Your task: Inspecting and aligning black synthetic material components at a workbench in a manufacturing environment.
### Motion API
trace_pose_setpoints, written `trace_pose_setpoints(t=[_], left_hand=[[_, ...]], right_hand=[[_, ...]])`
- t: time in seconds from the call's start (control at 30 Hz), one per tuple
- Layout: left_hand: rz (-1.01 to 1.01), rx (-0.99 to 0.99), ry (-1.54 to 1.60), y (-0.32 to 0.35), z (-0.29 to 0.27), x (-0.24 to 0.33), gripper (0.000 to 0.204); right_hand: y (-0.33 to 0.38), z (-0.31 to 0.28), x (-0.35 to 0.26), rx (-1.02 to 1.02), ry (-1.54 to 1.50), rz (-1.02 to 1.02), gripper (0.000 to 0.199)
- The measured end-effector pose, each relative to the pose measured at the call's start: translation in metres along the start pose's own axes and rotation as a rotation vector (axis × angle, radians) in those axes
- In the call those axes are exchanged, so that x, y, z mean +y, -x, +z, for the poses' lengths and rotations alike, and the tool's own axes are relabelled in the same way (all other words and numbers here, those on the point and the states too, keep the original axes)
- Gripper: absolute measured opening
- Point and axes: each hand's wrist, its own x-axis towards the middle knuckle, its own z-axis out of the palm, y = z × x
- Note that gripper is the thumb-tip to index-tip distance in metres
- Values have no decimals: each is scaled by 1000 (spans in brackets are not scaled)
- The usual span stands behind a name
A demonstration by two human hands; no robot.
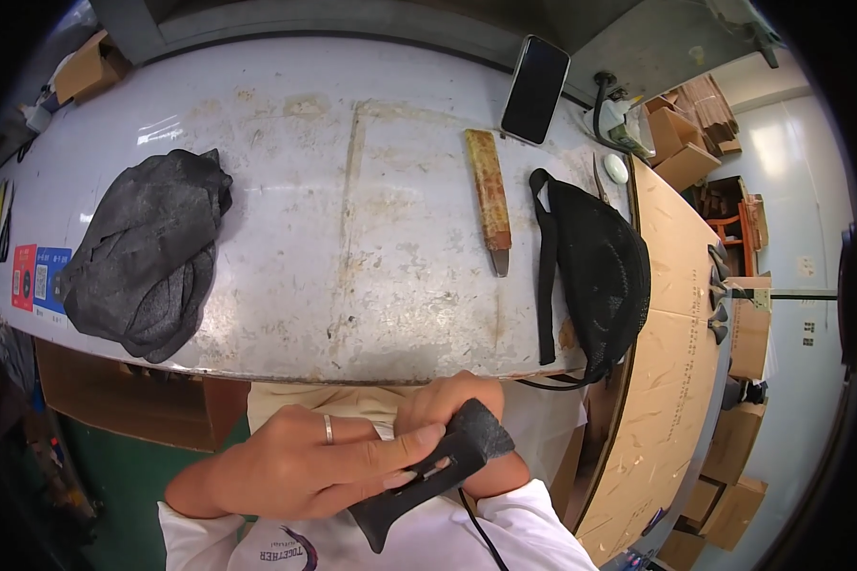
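In front of my body, below the table's near edge, my left hand (300, 462) closes its fingers on a black piece shaped like a shoe heel (448, 457). It has a flared, rough-looking end and a narrower part that points down to the left. The left hand wears a ring and its thumb presses along the piece. My right hand (452, 398) is curled behind the flared end, its fingers partly hidden. A flat knife (488, 190) with a worn yellow-brown handle lies on the table (286, 314), its short blade toward me.
Dark grey sheet material (152, 247) is heaped at the left. A black mesh pouch (600, 276) with a strap lies at the right. Behind it, a phone (535, 90) leans upright near a white oval object (616, 168). Cardboard (662, 352) covers the right-hand surface; several dark heel-like pieces (718, 295) line its far edge.
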Motion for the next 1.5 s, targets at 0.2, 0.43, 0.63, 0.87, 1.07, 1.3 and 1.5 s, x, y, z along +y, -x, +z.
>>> trace_pose_setpoints(t=[0.2,0.43,0.63,0.87,1.07,1.3,1.5], left_hand=[[-173,-110,171,-1,-8,-1,44],[-98,-85,209,11,-9,-10,46],[-107,2,272,12,1,-15,50],[-105,9,247,11,2,-15,49],[-167,-50,109,2,-5,1,42],[-212,6,174,8,-5,-3,41],[-165,-59,243,13,-8,-10,52]], right_hand=[[2,-4,6,-32,-9,-308,16],[-1,-16,-8,-186,-50,343,14],[-5,1,-9,-76,-256,219,27],[-8,4,-17,-34,107,210,31],[13,-20,10,-18,50,126,32],[-5,5,-13,10,106,274,26],[-11,-2,-2,-8,-367,35,38]])
